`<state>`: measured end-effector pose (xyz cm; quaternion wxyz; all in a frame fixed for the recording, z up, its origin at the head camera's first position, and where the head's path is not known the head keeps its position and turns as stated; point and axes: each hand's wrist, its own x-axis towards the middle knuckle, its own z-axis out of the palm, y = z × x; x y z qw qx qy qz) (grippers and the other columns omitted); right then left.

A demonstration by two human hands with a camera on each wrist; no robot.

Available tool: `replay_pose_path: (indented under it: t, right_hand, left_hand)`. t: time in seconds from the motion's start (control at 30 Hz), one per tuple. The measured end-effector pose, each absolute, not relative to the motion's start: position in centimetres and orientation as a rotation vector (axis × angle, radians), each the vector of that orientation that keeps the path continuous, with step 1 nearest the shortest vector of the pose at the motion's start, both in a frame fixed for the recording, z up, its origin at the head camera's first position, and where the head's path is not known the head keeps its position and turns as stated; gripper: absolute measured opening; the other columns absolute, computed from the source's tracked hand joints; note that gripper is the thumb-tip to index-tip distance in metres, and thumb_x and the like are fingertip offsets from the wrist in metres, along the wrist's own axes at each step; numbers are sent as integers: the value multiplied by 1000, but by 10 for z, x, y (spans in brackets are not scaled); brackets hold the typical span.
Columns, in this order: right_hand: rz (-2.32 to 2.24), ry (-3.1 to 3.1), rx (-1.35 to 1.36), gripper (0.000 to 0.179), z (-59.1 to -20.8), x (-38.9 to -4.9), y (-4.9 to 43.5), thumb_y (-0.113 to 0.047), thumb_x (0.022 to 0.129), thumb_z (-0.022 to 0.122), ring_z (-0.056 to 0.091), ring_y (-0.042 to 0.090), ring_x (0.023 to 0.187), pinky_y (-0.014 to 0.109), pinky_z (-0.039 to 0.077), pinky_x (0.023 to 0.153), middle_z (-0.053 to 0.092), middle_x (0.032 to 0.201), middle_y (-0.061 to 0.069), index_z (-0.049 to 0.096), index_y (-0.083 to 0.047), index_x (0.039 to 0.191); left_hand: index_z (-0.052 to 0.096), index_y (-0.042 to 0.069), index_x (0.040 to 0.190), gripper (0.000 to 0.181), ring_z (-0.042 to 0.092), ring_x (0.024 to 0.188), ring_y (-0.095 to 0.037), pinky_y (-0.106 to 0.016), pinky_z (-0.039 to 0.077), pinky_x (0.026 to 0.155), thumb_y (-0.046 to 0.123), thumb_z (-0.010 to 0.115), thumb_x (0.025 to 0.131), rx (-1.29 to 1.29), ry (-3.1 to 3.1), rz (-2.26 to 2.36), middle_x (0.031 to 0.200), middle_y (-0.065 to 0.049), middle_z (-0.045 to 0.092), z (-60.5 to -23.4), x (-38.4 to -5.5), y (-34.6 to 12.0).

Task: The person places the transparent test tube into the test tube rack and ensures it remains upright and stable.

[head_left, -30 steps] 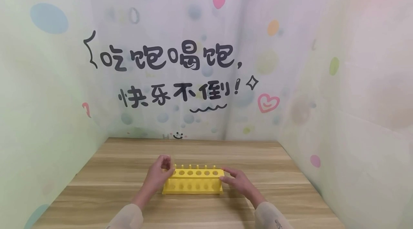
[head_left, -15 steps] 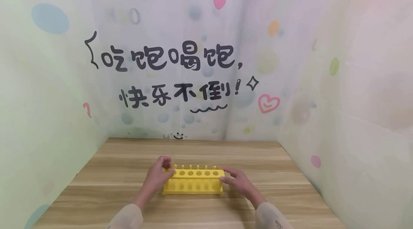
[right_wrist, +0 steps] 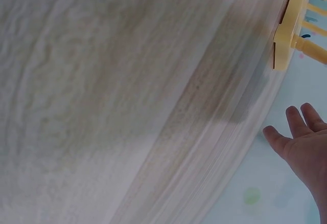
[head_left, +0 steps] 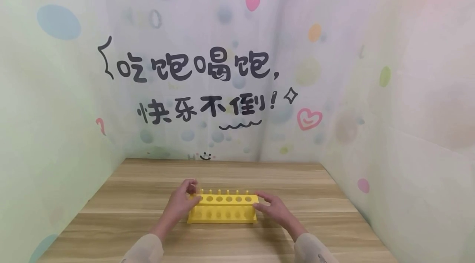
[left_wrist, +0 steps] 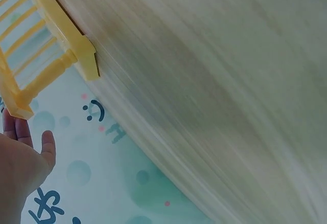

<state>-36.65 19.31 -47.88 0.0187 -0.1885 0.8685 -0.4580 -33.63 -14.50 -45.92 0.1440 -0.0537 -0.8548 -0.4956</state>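
Note:
A yellow test tube rack [head_left: 224, 209] stands upright on the wooden table, with a row of round holes in its top plate and a row of pegs behind. My left hand [head_left: 182, 202] grips the left end of the top plate, thumb in front. At the right end, my right hand [head_left: 273, 208] holds the plate between thumb and index finger. In the left wrist view, the fingers [left_wrist: 15, 127] meet the rack's end and one finger sticks out. The right wrist view shows the other fingers [right_wrist: 296, 121] spread away from the rack; the thumb is out of frame there.
The wooden table [head_left: 148, 180] reaches back to a printed curtain [head_left: 208, 15] with dark lettering and coloured dots. Side curtains [head_left: 419, 131] close in the table on the left and right.
Both hands stay at the ends of the rack. The left hand's upper fingers have shifted very slightly; the rack stays in place and the view drifts a little.

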Motion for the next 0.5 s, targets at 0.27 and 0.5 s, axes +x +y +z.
replay_pose_path:
  t: [0.27, 0.5]
  right_hand:
    - [-1399, 2685, -605, 65, -476, -365, 192, -40, 95, 65, 39, 54, 132, 66, 37, 103, 44, 149, 23, 47, -6, 147]
    - [-1351, 2798, -541, 63, -476, -364, 199, -44, 98, 58, 44, 51, 129, 65, 39, 102, 47, 145, 26, 46, -6, 147]
  left_hand:
    - [53, 9, 136, 47, 53, 119, -30, -54, 42, 103, 25, 66, 94, -129, -2504, -1464, 124, -9, 60, -454, -334, -158]
    - [47, 8, 142, 57, 46, 130, -37, -59, 39, 105, 44, 56, 100, -92, -2563, -1392, 141, -18, 50, -452, -335, -181]
